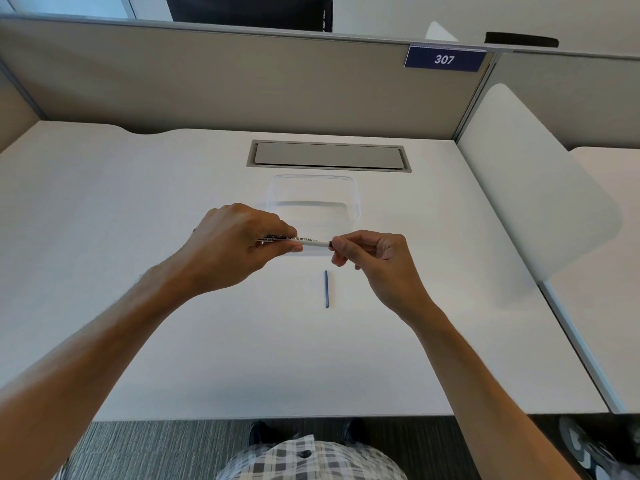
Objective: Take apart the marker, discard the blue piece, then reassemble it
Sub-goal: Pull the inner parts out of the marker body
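Two hands meet over the middle of the white desk (138,237), sharing one marker (304,240) between them. The left hand (239,242) is curled round the marker's barrel, covering most of the printed label, while the right hand (363,251) pinches a small dark piece at the marker's right end between thumb and fingertips. Whether that piece is seated or only being offered up, I cannot tell from where I stand.

A marker like this looks light and stiff, its plastic smooth enough to slip if held loosely. I would judge the barrel the place to hold, as the left hand does, leaving the end free for the other hand to twist or press.

A thin blue stick (326,289) lies on the desk nearer the person, just below the right hand and touching neither hand. It looks slight and easy to roll, so a pinch along its middle should suit it best. To my eye it has not been thrown away yet.

A clear plastic tray (353,192) sits just beyond the hands, toward the far partition, and seems to hold nothing.
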`<state>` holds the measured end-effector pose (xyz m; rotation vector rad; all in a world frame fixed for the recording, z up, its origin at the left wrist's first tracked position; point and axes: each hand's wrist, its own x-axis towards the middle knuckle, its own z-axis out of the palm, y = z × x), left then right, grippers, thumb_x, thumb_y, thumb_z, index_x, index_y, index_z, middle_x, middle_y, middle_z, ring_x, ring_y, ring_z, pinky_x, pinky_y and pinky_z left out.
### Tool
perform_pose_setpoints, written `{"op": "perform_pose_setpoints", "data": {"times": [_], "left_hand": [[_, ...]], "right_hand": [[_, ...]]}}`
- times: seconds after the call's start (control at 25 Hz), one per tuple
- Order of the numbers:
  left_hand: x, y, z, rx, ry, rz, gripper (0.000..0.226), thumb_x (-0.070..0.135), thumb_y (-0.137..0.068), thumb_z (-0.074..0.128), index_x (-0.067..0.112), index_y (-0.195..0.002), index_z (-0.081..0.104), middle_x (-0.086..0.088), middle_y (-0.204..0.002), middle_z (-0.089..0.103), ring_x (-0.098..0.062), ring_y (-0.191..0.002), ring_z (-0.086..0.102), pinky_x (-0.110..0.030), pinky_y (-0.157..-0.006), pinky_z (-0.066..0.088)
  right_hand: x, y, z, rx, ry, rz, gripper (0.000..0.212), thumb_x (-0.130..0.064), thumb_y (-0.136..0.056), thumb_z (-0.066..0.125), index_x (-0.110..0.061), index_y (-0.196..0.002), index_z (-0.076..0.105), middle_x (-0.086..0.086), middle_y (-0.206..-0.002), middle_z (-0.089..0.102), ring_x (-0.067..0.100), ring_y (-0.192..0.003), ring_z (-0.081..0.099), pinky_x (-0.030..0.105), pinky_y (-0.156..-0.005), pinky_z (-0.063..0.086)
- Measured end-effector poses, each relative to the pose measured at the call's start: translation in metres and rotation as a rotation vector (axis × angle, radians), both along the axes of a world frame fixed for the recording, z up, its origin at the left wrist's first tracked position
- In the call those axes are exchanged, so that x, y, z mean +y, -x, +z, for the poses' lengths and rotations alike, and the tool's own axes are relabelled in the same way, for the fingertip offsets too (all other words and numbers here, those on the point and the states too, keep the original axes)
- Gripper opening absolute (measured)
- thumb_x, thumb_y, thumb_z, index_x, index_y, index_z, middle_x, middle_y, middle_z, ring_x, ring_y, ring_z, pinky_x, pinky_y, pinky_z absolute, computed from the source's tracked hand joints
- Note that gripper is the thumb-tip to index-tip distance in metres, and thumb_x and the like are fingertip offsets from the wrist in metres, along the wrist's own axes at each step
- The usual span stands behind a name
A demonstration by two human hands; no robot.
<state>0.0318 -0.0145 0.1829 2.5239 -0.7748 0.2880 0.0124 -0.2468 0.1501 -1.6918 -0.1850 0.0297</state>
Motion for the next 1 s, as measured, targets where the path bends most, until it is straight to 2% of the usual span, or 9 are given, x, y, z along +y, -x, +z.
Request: {"op": "perform_pose_setpoints", "data": {"times": [0.12, 0.2, 0.32, 0.44, 0.6, 0.68, 0.84, 0.92, 1.0], "left_hand": [[0.0016, -0.0004, 0.0001, 0.005, 0.003, -0.004, 0.033, 0.049, -0.086, 0.058, 0.024, -0.099, 0.075, 0.011, -0.077, 0.071, -0.01, -0.058, 0.052, -0.023, -0.053, 0.036], [0.0009, -0.0006, -0.0003, 0.004, 0.008, -0.006, 0.032, 0.049, -0.087, 0.059, 0.024, -0.099, 0.075, 0.011, -0.078, 0.072, -0.008, -0.058, 0.052, -0.023, -0.053, 0.036], [-0.0017, -0.0015, -0.0008, -0.011, 0.011, -0.005, 0.033, 0.05, -0.087, 0.057, 0.025, -0.097, 0.075, 0.013, -0.078, 0.071, 0.002, -0.057, 0.049, -0.021, -0.053, 0.033], [-0.0019, -0.0024, -0.0002, -0.009, 0.005, -0.011, 0.034, 0.05, -0.087, 0.057, 0.024, -0.098, 0.075, 0.012, -0.079, 0.072, -0.005, -0.057, 0.05, -0.025, -0.053, 0.039], [0.0002, -0.0027, 0.0008, 0.024, -0.003, -0.004, 0.035, 0.05, -0.086, 0.056, 0.024, -0.102, 0.075, 0.01, -0.08, 0.073, -0.009, -0.06, 0.054, -0.026, -0.054, 0.042], [0.0002, -0.0024, 0.0009, 0.037, -0.001, 0.0, 0.037, 0.05, -0.085, 0.056, 0.024, -0.102, 0.075, 0.01, -0.081, 0.073, -0.008, -0.06, 0.054, -0.024, -0.054, 0.039], [0.0, -0.0018, 0.0011, 0.046, 0.006, 0.016, 0.038, 0.051, -0.084, 0.056, 0.023, -0.102, 0.075, 0.009, -0.084, 0.075, -0.007, -0.059, 0.054, -0.022, -0.054, 0.038], [-0.0001, -0.0017, 0.0011, 0.034, 0.007, 0.022, 0.038, 0.054, -0.087, 0.057, 0.023, -0.101, 0.075, 0.009, -0.084, 0.075, -0.008, -0.061, 0.056, -0.025, -0.054, 0.041], [-0.0007, -0.0014, 0.001, 0.026, 0.008, 0.026, 0.039, 0.054, -0.086, 0.055, 0.024, -0.1, 0.075, 0.009, -0.083, 0.075, -0.009, -0.062, 0.057, -0.027, -0.055, 0.045]], "right_hand": [[-0.0011, -0.0018, 0.0009, 0.0, 0.012, 0.016, 0.004, -0.012, -0.088, 0.072, -0.011, -0.088, 0.076, -0.005, -0.073, 0.073, 0.011, -0.075, 0.067, 0.023, -0.077, 0.055], [-0.0013, -0.0028, 0.0009, -0.003, 0.018, 0.017, 0.004, -0.01, -0.088, 0.073, -0.013, -0.087, 0.075, -0.006, -0.074, 0.072, 0.012, -0.076, 0.067, 0.027, -0.081, 0.054], [0.0011, -0.0031, 0.0018, 0.004, 0.019, -0.012, 0.008, -0.011, -0.091, 0.067, -0.007, -0.087, 0.074, 0.003, -0.074, 0.072, 0.009, -0.072, 0.066, 0.014, -0.07, 0.048], [0.0042, -0.0032, 0.0015, -0.017, 0.071, -0.021, 0.025, -0.018, -0.097, 0.06, -0.003, -0.082, 0.074, 0.013, -0.075, 0.073, 0.008, -0.068, 0.064, 0.009, -0.065, 0.044], [0.0023, -0.0036, 0.0003, -0.016, 0.055, 0.023, 0.022, -0.016, -0.096, 0.062, 0.0, -0.085, 0.074, 0.006, -0.072, 0.071, 0.005, -0.067, 0.064, 0.009, -0.067, 0.044], [0.0, -0.0041, 0.0004, -0.011, 0.044, 0.033, 0.014, -0.013, -0.093, 0.066, -0.003, -0.089, 0.074, 0.003, -0.073, 0.072, 0.006, -0.07, 0.066, 0.013, -0.071, 0.048], [-0.0003, -0.0058, 0.001, -0.023, 0.057, 0.02, 0.003, -0.012, -0.087, 0.073, -0.012, -0.089, 0.076, -0.004, -0.077, 0.073, 0.013, -0.078, 0.068, 0.034, -0.086, 0.055], [0.0021, -0.0065, 0.0005, -0.024, 0.053, -0.007, 0.004, -0.014, -0.088, 0.072, -0.014, -0.086, 0.076, -0.003, -0.076, 0.074, 0.013, -0.077, 0.068, 0.032, -0.083, 0.055], [0.0058, -0.0057, 0.0002, -0.02, 0.072, -0.018, 0.016, -0.02, -0.093, 0.067, -0.012, -0.081, 0.075, 0.004, -0.073, 0.073, 0.009, -0.073, 0.067, 0.018, -0.073, 0.051]]}}
